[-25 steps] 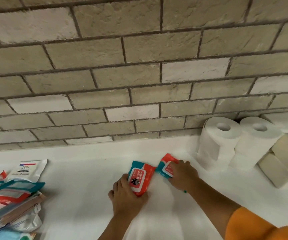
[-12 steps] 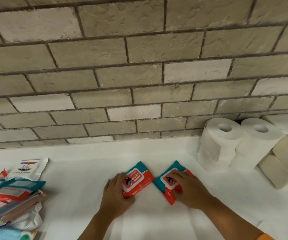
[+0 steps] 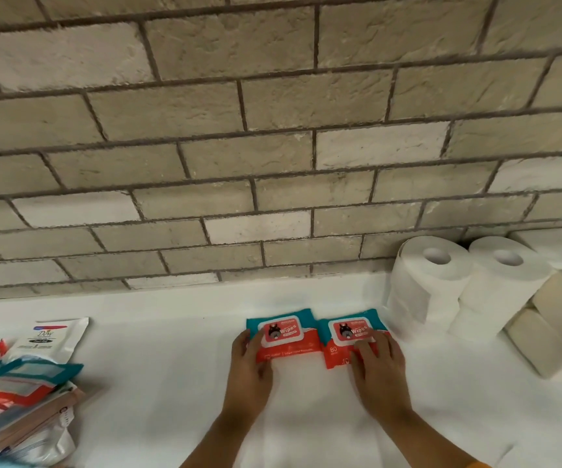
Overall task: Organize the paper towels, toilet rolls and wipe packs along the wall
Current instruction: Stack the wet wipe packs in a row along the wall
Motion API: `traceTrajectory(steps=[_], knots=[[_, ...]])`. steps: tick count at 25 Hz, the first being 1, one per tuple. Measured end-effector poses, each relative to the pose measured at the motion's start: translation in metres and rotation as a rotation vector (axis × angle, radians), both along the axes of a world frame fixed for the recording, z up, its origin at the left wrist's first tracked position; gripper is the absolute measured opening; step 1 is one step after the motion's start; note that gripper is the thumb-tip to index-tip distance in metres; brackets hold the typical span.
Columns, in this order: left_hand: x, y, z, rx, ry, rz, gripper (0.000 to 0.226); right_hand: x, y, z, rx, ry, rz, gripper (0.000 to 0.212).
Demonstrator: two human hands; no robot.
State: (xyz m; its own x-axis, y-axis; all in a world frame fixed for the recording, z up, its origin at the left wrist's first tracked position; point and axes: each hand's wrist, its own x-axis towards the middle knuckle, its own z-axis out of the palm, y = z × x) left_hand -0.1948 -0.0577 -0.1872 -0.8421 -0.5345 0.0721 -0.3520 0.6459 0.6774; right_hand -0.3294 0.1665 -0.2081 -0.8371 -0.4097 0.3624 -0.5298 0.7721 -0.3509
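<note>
Two red and teal wipe packs lie flat side by side on the white surface, labels up and square to the wall. My left hand point(image 3: 249, 369) rests with straight fingers on the near left corner of the left wipe pack point(image 3: 284, 334). On the near edge of the right wipe pack point(image 3: 349, 336) my right hand point(image 3: 379, 369) presses flat. Just right of the packs, two white toilet rolls point(image 3: 431, 282) point(image 3: 499, 288) stand upright against the brick wall point(image 3: 273, 163).
A loose heap of wipe packs point(image 3: 19, 383), with a white Dove pack point(image 3: 53, 336) on top at the back, lies at the left edge. Beige rolls point(image 3: 543, 342) lie on their sides at the far right, with more white rolls behind them.
Both packs were tilted and angled apart; my hands have turned them straight and slid them a little toward the wall, side by side.
</note>
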Motion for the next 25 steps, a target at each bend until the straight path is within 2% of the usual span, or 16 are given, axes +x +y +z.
traceTrajectory(steps=[1,3,5,9,14,20,25], knots=[[-0.003,0.008,-0.003,0.004,0.027,0.074,0.053,0.001,0.003,-0.004,0.018,0.073,0.022,0.033],[-0.011,0.022,-0.008,-0.118,0.028,0.132,0.052,0.001,0.006,-0.007,0.072,0.089,0.083,0.034],[-0.017,0.032,-0.011,-0.297,-0.030,0.043,0.049,0.003,0.004,-0.005,0.123,0.004,0.092,0.046],[-0.021,0.033,-0.016,-0.364,-0.067,0.021,0.051,0.004,-0.001,0.005,0.204,-0.097,0.001,0.053],[-0.024,0.031,-0.019,-0.337,-0.061,0.012,0.055,0.000,-0.006,0.005,0.264,-0.195,0.001,0.063],[-0.022,0.030,-0.021,-0.327,-0.066,0.001,0.056,0.003,-0.004,0.012,0.284,-0.238,0.015,0.064],[-0.005,0.029,-0.006,-0.038,-0.040,0.091,0.054,0.031,-0.002,0.022,0.141,-0.356,-0.132,0.059]])
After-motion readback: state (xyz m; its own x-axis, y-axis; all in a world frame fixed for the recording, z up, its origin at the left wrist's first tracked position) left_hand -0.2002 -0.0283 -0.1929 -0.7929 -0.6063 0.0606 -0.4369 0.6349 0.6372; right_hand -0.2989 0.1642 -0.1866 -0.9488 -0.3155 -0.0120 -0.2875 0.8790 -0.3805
